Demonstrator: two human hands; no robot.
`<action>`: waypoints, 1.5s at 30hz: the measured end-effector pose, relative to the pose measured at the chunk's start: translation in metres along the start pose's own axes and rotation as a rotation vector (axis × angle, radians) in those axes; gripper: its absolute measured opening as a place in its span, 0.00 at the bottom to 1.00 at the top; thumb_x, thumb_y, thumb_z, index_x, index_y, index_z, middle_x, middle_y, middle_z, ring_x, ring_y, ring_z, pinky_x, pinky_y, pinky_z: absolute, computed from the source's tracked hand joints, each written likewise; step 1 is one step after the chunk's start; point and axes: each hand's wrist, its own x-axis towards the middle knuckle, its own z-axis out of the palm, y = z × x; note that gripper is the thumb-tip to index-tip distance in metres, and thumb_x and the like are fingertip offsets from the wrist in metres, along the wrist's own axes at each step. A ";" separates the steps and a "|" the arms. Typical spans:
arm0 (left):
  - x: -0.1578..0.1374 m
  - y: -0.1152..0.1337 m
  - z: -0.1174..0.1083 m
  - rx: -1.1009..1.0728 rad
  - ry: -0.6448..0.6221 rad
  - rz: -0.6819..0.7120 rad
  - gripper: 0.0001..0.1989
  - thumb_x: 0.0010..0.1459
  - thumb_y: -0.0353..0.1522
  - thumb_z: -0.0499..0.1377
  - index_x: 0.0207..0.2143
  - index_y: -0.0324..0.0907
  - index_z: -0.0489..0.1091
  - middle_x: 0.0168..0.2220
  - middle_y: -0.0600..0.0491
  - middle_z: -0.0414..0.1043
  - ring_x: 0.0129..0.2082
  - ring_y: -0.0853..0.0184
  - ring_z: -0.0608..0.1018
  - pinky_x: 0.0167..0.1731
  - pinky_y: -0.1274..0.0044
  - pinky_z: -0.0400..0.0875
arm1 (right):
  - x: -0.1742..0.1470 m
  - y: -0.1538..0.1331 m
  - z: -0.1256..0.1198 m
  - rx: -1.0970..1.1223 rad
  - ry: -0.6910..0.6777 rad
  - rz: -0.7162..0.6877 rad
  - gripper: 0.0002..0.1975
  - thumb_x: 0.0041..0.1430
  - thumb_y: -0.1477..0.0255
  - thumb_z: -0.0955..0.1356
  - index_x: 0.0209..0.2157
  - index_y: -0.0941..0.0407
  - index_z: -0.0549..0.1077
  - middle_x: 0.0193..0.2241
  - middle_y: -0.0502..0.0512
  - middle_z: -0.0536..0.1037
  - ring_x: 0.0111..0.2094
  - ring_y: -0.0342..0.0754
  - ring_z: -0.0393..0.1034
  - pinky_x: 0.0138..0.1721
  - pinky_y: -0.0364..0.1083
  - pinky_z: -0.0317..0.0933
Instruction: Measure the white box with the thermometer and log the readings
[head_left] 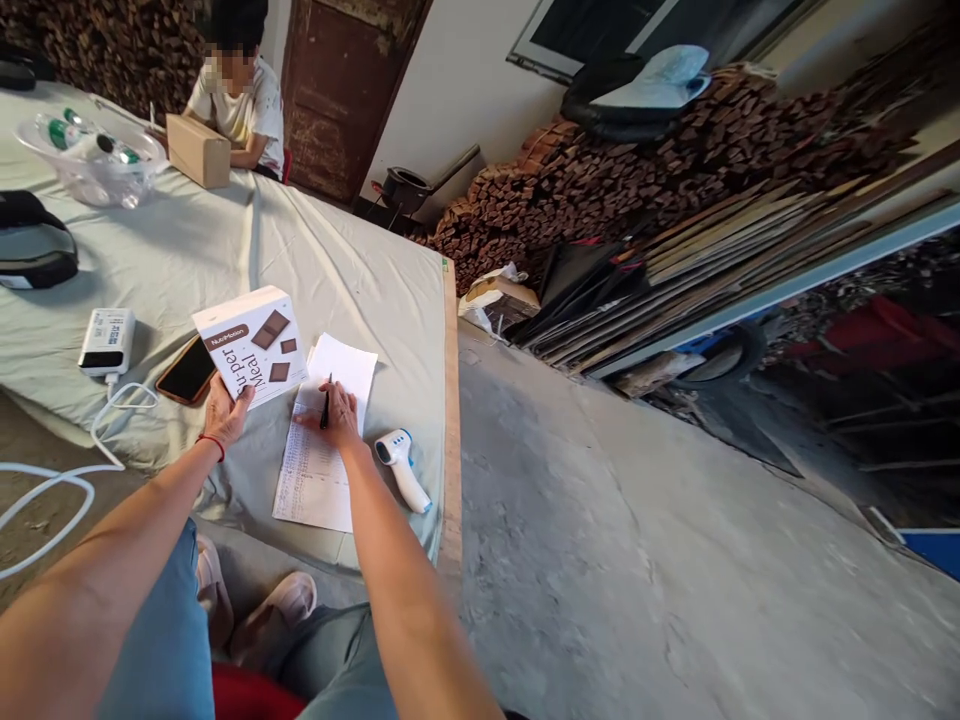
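My left hand [224, 412] grips the lower corner of a white box [259, 345] printed with brown squares and the words "NutriMotion" and "Meal". The box is tilted above the cloth-covered table. In my right hand [339, 413] is a dark pen [325, 406], held over a sheet of paper [321, 480] with rows of writing or print. That hand rests on the paper. Just right of the sheet lies a white and blue infrared thermometer [405, 470]. A smartphone [187, 371] lies partly behind my left hand and the box.
A white power bank [108, 342] with a white cable [97, 440] sits at the left. Farther back are a clear basin [97, 185] of bottles and a cardboard box [198, 150], with a person [251, 110] behind it. The table's wooden edge [451, 420] runs along the right.
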 end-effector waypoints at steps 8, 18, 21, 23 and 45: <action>0.000 -0.005 0.001 0.024 -0.025 0.025 0.33 0.52 0.56 0.52 0.47 0.38 0.59 0.48 0.37 0.68 0.48 0.51 0.73 0.48 0.59 0.68 | -0.009 0.006 0.004 0.052 -0.002 -0.068 0.29 0.53 0.58 0.71 0.53 0.56 0.65 0.59 0.63 0.66 0.63 0.56 0.57 0.65 0.60 0.42; 0.001 -0.008 0.002 0.021 -0.055 0.006 0.37 0.51 0.58 0.51 0.49 0.36 0.59 0.50 0.35 0.66 0.50 0.49 0.73 0.49 0.58 0.67 | -0.014 0.010 0.005 0.117 0.006 -0.049 0.15 0.58 0.68 0.67 0.48 0.54 0.69 0.58 0.56 0.69 0.64 0.51 0.58 0.67 0.60 0.42; 0.000 -0.007 0.001 0.024 -0.079 0.035 0.35 0.53 0.57 0.51 0.49 0.37 0.59 0.50 0.37 0.67 0.49 0.50 0.73 0.49 0.59 0.68 | -0.013 0.010 0.009 0.137 0.051 -0.016 0.15 0.60 0.66 0.66 0.48 0.54 0.69 0.56 0.56 0.70 0.63 0.49 0.59 0.68 0.58 0.42; 0.000 -0.005 0.000 0.024 -0.102 0.055 0.34 0.53 0.56 0.51 0.49 0.37 0.59 0.48 0.38 0.67 0.48 0.51 0.73 0.49 0.59 0.68 | -0.013 0.010 0.012 0.159 0.077 0.010 0.14 0.60 0.67 0.66 0.48 0.53 0.69 0.56 0.55 0.71 0.61 0.48 0.61 0.69 0.58 0.41; 0.004 -0.006 0.014 0.456 -0.223 0.209 0.36 0.41 0.40 0.60 0.53 0.36 0.58 0.50 0.38 0.64 0.52 0.45 0.69 0.54 0.57 0.64 | -0.016 0.003 -0.002 0.241 0.131 0.006 0.18 0.60 0.63 0.63 0.50 0.54 0.70 0.52 0.54 0.73 0.56 0.49 0.65 0.69 0.61 0.37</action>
